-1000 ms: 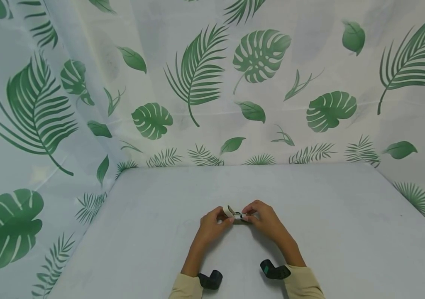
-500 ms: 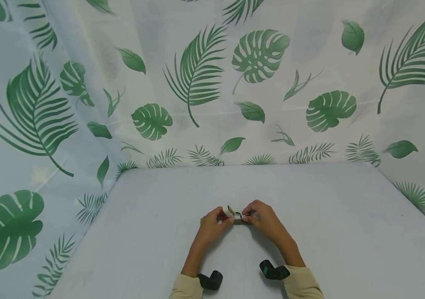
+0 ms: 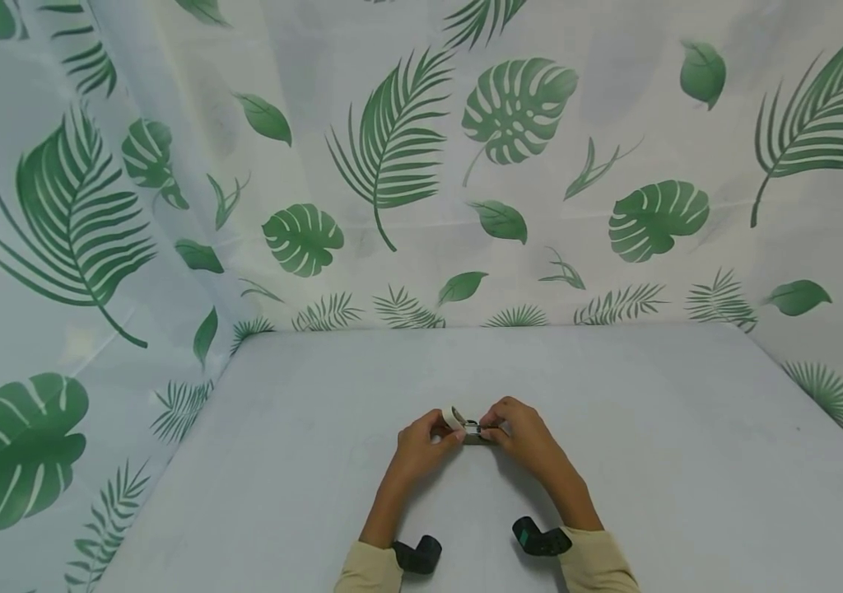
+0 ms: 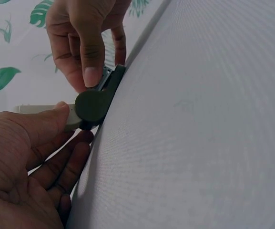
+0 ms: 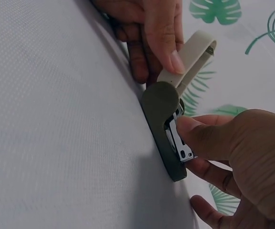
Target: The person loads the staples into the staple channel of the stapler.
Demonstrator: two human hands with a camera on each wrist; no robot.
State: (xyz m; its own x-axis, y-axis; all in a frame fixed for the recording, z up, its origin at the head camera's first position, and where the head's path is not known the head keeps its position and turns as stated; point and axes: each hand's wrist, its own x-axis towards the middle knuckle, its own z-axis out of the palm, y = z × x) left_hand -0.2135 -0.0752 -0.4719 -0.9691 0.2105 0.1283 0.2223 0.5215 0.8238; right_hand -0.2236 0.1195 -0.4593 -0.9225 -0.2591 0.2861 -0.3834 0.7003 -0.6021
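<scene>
A small stapler lies on the table between both hands, its cream upper arm swung open away from the dark green base. The left hand pinches the cream arm close to the hinge, with the thumb on its near side. At the metal staple channel, the right hand holds on with its thumb and fingertips. Its fingers hide part of the channel, and staples inside are not visible. The base stands close on the white cloth.
A white cloth-covered table stretches around the hands. Leaf-printed curtains hang behind it and at both sides. A dark wrist camera sits on the left wrist, another camera on the right.
The right wrist has shifted very slightly left, and its fingers have moved a little at the staple channel. The left hand keeps its grip on the cream arm.
</scene>
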